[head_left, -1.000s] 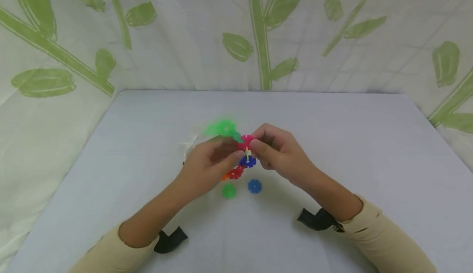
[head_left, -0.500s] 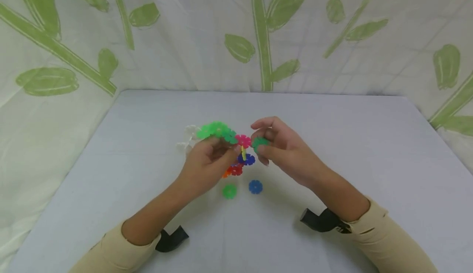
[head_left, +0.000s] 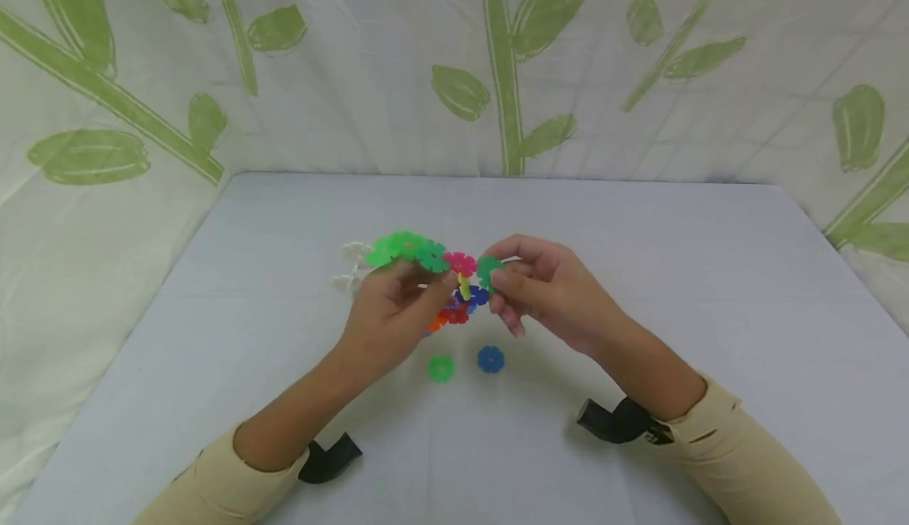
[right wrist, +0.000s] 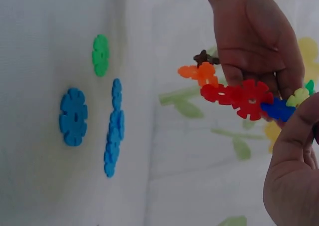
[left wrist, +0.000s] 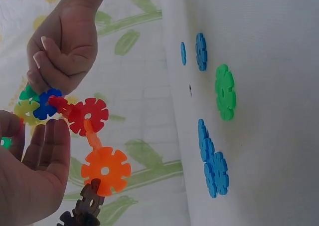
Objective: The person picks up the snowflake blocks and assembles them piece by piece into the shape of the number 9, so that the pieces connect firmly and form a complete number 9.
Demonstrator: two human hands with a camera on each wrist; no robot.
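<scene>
Linked chain [head_left: 432, 256] of flower-shaped discs is held up over the bench [head_left: 660, 304]. The left hand [head_left: 383, 309] pinches it close to a pink disc [head_left: 461, 262]. The right hand [head_left: 557, 292] pinches a dark green disc [head_left: 488, 272] by its rim, just beside the pink one (whether the two touch, I cannot tell). A red disc [left wrist: 89, 116] and an orange disc [left wrist: 105, 171] hang along the free run. White pieces [head_left: 346, 282] show past the left hand; attachment to the chain unclear. On the bench nearer the person: a loose light green disc [head_left: 441, 368] and a blue disc [head_left: 491, 359]; the left wrist view adds a blue cluster [left wrist: 213, 158].

Handling, by judgement: very light, thin, fairly stiff plastic, smooth enough to slip. Single discs look sturdy; the weak spots are the slotted joints, where a long run may twist or pop apart. Best hold: thumb and finger flat on the faces beside the joint in hand, rim slots left uncovered, the tail hanging freely.
</scene>
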